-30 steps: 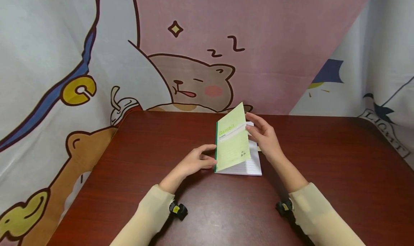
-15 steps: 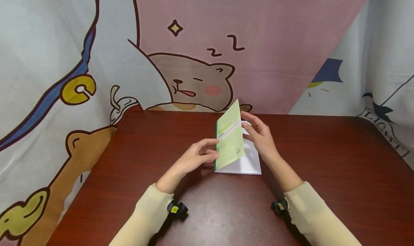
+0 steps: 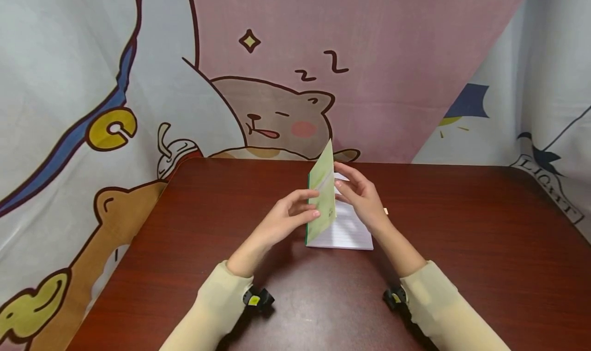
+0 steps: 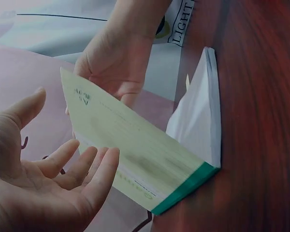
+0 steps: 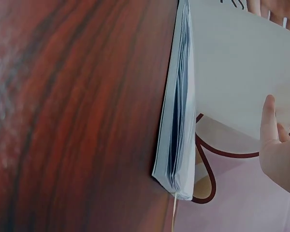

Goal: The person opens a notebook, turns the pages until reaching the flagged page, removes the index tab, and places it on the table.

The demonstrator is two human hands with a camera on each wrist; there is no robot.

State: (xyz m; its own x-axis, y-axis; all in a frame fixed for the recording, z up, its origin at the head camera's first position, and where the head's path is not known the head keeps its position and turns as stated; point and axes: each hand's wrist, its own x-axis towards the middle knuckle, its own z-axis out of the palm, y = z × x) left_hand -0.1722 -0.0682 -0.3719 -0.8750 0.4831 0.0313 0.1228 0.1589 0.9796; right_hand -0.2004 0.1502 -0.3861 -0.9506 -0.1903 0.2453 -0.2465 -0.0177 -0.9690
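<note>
A notebook (image 3: 351, 230) with lined white pages lies on the dark red-brown table. Its pale green cover (image 3: 323, 192), edged with a green spine strip, stands raised and nearly upright. My right hand (image 3: 362, 197) is on the inner side of the cover, its fingertips at the free edge; in the right wrist view a finger (image 5: 268, 116) extends against the cover's inside. My left hand (image 3: 286, 217) is by the outer face near the spine, fingers spread and slightly bent, holding nothing. The left wrist view shows this palm (image 4: 43, 188) turned up beside the cover.
A thin pale ribbon (image 5: 174, 212) sticks out of the notebook's page edge. Behind the brown table (image 3: 461, 248) hangs a cloth (image 3: 392, 74) with cartoon animals. Dark wrist cameras (image 3: 258, 299) sit at both sleeves.
The green cover has swung further up and to the left, with my right hand moving left along with it. My left hand has shifted slightly up and right, across the cover's outer face.
</note>
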